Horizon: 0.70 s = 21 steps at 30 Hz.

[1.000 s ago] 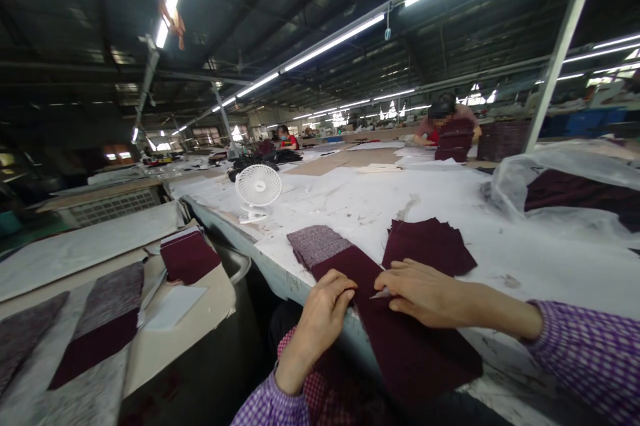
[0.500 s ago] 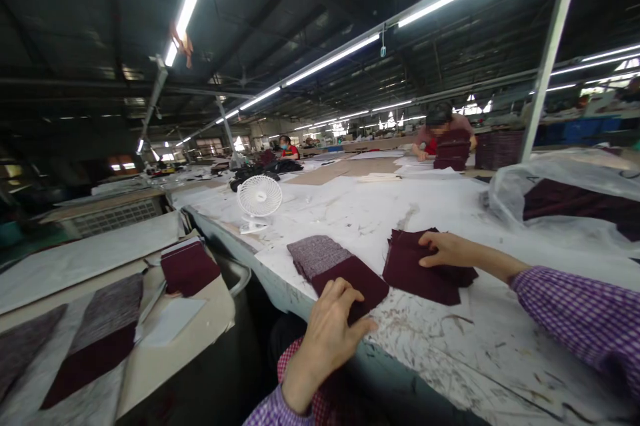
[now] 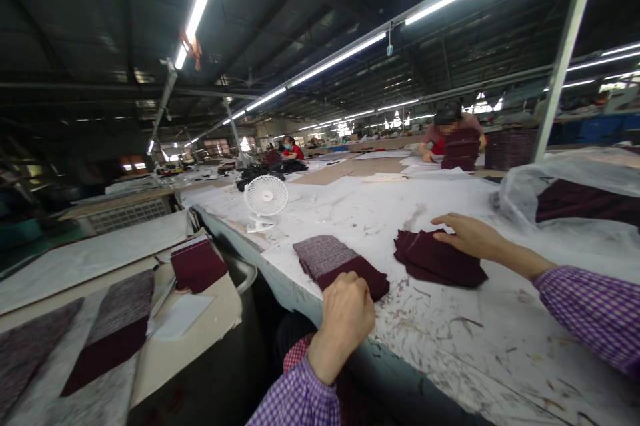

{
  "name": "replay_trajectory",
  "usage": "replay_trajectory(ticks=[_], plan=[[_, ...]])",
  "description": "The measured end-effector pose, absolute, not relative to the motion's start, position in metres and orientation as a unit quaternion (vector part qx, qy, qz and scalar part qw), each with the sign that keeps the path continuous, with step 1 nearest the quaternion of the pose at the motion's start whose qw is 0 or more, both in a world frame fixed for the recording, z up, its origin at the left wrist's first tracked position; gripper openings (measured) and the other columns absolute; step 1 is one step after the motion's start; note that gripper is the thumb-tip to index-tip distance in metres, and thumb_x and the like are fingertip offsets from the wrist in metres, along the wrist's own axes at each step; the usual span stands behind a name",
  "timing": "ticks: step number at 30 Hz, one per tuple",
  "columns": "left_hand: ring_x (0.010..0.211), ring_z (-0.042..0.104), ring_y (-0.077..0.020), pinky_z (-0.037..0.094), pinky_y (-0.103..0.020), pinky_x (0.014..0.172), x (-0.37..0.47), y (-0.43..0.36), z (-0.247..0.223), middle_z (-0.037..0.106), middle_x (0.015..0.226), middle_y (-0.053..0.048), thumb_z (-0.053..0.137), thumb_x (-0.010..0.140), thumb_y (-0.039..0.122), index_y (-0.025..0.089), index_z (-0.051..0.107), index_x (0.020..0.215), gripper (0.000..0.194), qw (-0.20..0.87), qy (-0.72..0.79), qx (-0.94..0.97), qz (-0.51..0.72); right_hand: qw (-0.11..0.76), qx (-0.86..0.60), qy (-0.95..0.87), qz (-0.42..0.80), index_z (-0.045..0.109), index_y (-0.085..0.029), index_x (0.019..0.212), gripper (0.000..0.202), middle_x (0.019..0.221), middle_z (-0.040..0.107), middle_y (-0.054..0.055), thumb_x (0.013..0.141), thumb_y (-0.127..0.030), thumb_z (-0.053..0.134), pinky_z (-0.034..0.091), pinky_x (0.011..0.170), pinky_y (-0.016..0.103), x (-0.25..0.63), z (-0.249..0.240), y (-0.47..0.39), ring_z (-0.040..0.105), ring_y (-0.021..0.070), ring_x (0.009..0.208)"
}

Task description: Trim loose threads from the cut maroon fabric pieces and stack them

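A stack of fabric pieces, mottled grey at one end and maroon at the other [image 3: 327, 258], lies at the table's near edge. My left hand [image 3: 349, 309] is closed in a fist against its near maroon edge. The curled fingers hide whatever they hold. To the right lies a fanned pile of plain maroon fabric pieces [image 3: 435, 263]. Above its far right side is my right hand [image 3: 467, 236], fingers stretched out and apart, the thumb over the cloth.
A white fan [image 3: 266, 196] stands on the paper-covered table [image 3: 345, 206]. Further right is a clear plastic bag [image 3: 520, 179] with dark cloth. On my left, a lower board [image 3: 220, 316] carries more grey and maroon fabric pieces [image 3: 197, 265]. Across the table a co-worker [image 3: 457, 126] handles maroon stacks.
My left hand has curled from spread fingers into a fist at the grey and maroon stack. My right hand's fingers have straightened, and the maroon pile has shifted and fanned out.
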State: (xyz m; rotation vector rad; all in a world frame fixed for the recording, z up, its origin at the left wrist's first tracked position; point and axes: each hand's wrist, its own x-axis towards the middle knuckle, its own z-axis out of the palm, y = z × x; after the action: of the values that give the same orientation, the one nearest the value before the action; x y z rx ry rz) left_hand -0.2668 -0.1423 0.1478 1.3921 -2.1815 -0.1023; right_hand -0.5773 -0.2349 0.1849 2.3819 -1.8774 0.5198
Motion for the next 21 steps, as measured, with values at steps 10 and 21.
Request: replay_trajectory(ticks=[10,21], plan=[[0.05,0.042,-0.0068,0.031,-0.018,0.048,-0.243,-0.167,0.123,0.048,0.054,0.005,0.057,0.069,0.02,0.015,0.055,0.064,0.007,0.54,-0.582,0.478,-0.376,-0.015,0.962,-0.251,0.102,0.069,-0.015,0.088,0.03,0.097,0.069,0.008,0.092,-0.027,0.043,0.044,0.086,0.031,-0.44,0.188,-0.198,0.062,0.0186,0.091],[0.06,0.054,-0.0085,0.045,-0.019,0.056,-0.137,-0.148,0.17,0.055,0.066,0.005,0.062,0.064,0.015,0.016,0.051,0.07,0.012,0.855,-0.267,0.256,-0.363,-0.026,0.951,-0.29,0.106,0.063,-0.011,0.115,0.035,0.118,0.062,0.014,0.089,-0.027,0.045,0.036,0.1,0.042,-0.428,0.167,-0.203,0.054,0.0256,0.112]])
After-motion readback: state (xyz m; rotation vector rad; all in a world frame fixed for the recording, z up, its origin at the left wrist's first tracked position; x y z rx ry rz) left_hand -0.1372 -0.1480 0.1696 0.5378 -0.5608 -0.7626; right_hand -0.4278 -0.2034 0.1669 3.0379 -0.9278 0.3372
